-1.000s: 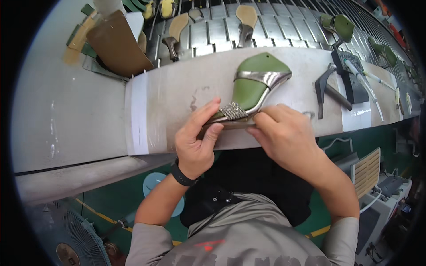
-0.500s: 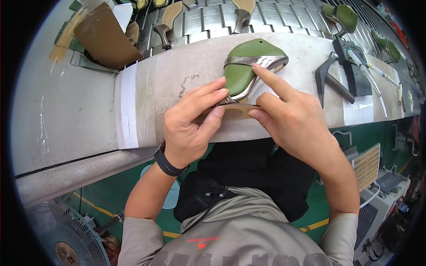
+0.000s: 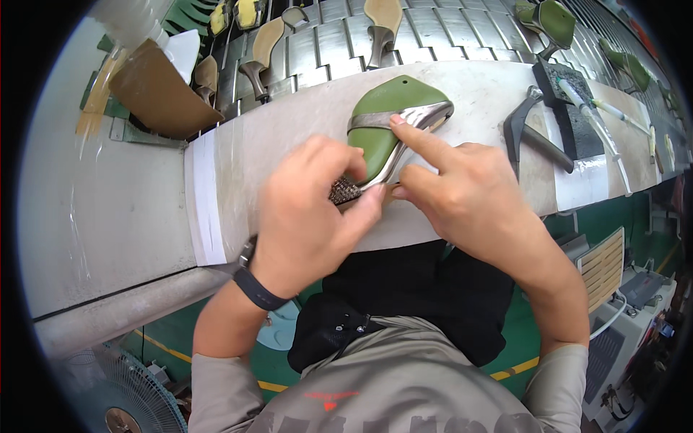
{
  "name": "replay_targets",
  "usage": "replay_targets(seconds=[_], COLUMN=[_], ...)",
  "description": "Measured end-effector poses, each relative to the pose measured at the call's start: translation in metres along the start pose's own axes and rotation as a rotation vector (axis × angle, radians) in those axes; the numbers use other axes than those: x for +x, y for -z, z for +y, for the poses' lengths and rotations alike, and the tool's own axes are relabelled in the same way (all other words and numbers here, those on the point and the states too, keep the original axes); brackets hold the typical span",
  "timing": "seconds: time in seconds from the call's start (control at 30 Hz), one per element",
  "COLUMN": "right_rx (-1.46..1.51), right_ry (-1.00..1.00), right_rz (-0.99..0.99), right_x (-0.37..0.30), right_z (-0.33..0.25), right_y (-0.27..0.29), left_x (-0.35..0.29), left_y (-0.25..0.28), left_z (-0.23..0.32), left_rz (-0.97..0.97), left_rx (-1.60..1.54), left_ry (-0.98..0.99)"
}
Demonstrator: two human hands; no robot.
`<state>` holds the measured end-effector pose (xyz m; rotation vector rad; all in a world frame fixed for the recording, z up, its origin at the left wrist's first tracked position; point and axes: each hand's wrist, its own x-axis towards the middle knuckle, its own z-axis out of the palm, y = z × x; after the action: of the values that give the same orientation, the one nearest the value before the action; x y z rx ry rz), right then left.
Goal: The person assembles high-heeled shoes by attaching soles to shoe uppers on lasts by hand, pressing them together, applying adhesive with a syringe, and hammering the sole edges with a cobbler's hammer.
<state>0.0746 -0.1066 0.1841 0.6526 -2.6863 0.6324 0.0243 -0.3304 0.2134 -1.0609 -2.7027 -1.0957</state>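
Observation:
A half-made shoe [image 3: 426, 113] in silvery leather sits on a green shoe last [image 3: 395, 95], held just over the near part of the bench. A strap crosses the last, and a dark glittery band [image 3: 343, 191] shows at the near end, partly behind my fingers. My left hand [image 3: 307, 206], a little blurred, is closed around that near end, thumb on its near edge. My right hand [image 3: 469, 191] grips the shoe's near right edge between thumb and bent fingers, its index fingertip on the strap. Most of the tan sole is hidden.
A hammer [image 3: 514, 128] lies to the right, beside a black block [image 3: 570, 119] holding brushes [image 3: 588, 115]. Beyond the bench [image 3: 289, 108], a slatted metal conveyor [image 3: 325, 50] carries several shoes on lasts. A brown board [image 3: 162, 90] stands at left; a fan [image 3: 119, 390] is below.
The shoe on its last has come slightly nearer and left, tilting so less of the tan sole shows. My left hand has shifted its grip along the near end; the right index stays on the strap.

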Motion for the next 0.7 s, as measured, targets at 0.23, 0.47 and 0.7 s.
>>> replay_targets(seconds=[0.23,0.47,0.7], right_rx=[-0.062,-0.321,0.164], right_ry=[-0.07,-0.129,-0.2], right_rz=[-0.14,-0.064,0.396], right_x=[-0.001,-0.003,0.025], right_z=[-0.006,-0.005,-0.043], right_y=[0.024,0.042,0.028], left_x=[0.122,0.128,0.051], left_y=[-0.049,-0.043,0.002], left_z=[-0.051,-0.048,-0.092], left_rz=[-0.01,-0.49,-0.04], left_rx=[-0.129,-0.213,-0.671], left_ry=[-0.408,0.035,0.044])
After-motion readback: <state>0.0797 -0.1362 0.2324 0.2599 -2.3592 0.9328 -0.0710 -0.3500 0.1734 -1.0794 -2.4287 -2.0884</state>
